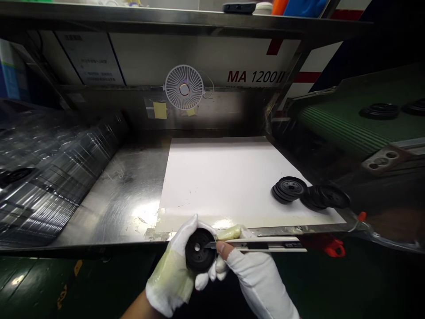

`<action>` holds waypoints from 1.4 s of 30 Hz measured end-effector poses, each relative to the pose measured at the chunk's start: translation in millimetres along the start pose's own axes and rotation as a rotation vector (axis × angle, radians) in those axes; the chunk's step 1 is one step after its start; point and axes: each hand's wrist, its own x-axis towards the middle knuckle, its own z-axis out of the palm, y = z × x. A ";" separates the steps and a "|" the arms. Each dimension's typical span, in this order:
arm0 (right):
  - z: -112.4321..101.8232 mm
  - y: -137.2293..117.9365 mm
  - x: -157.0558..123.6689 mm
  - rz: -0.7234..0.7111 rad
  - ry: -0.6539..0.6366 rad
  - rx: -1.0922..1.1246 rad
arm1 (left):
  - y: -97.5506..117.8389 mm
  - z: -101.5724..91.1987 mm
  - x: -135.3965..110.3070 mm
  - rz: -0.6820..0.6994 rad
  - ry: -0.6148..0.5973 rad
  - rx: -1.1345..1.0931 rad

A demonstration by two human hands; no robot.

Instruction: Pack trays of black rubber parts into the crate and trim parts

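Observation:
My left hand [172, 270], in a white glove wrapped with yellowish tape, is closed around a round black disc part [198, 256] with a small centre hole. My right hand [255, 277], also white-gloved with bare fingertips, grips a thin metal blade tool [265, 244] whose tip rests against the disc's rim. Both hands are just in front of the steel bench's near edge. Two more stacks of black discs, one [288, 189] and the other [327, 197], lie on the white sheet [222, 177] to the right.
A steel bench [129, 195] carries the white sheet. A small white fan [184, 87] hangs on the back wall. A green conveyor belt [348, 119] at the right carries more black discs [380, 110]. Red-handled tool [328, 245] lies at the bench edge. Ribbed metal surface [49, 177] on the left.

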 end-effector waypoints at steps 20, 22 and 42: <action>12.7 -11.4 -14.9 -0.216 0.152 0.232 | -3.4 -16.8 -2.8 0.465 0.058 0.592; 12.9 -8.1 -13.7 -0.228 0.158 0.229 | -5.3 -15.2 -2.8 0.456 0.062 0.576; 5.4 0.5 -9.9 -0.241 0.067 0.266 | -11.4 -16.4 -1.3 0.371 0.060 0.404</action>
